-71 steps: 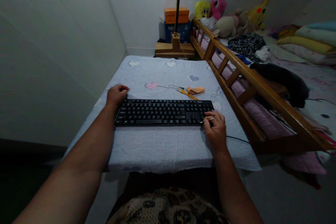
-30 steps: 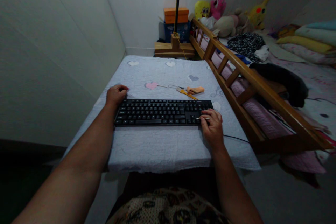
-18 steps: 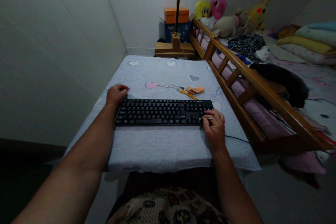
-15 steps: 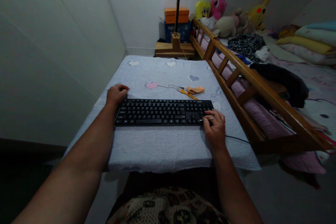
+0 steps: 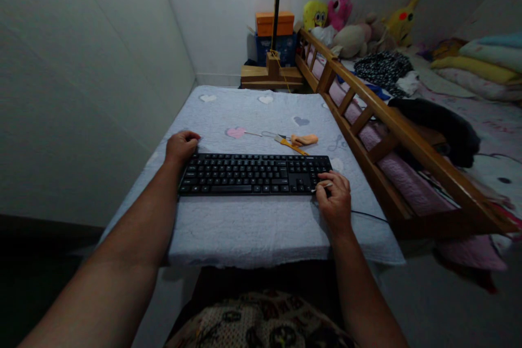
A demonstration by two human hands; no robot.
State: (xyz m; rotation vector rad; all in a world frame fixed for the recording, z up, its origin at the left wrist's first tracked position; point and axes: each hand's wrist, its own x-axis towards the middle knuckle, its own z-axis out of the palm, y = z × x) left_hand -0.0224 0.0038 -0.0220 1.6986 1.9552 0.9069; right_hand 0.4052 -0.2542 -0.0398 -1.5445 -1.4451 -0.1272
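Note:
A black keyboard (image 5: 244,175) lies flat across the cloth-covered table (image 5: 253,228). At its upper left corner rests my left hand (image 5: 181,147), its fingers curled together; whether it holds anything is hidden. My right hand (image 5: 335,194) is over the keyboard's right end, pinching a thin white cotton swab (image 5: 322,187) whose tip points left at the lower keys. Behind the keyboard lie a brush with a yellow handle (image 5: 294,147), an orange cloth-like item (image 5: 304,140) and a thin rod (image 5: 253,134).
A wooden bed rail (image 5: 367,114) runs along the table's right side. Plush toys, clothes and folded bedding lie on the bed beyond. A wooden stand (image 5: 272,70) with a dark pole and an orange box (image 5: 274,24) are behind the table. A cable leaves toward the right edge.
The swab in my right hand has shifted and tilted slightly at the keyboard's lower right corner. My left hand and the keyboard have not moved.

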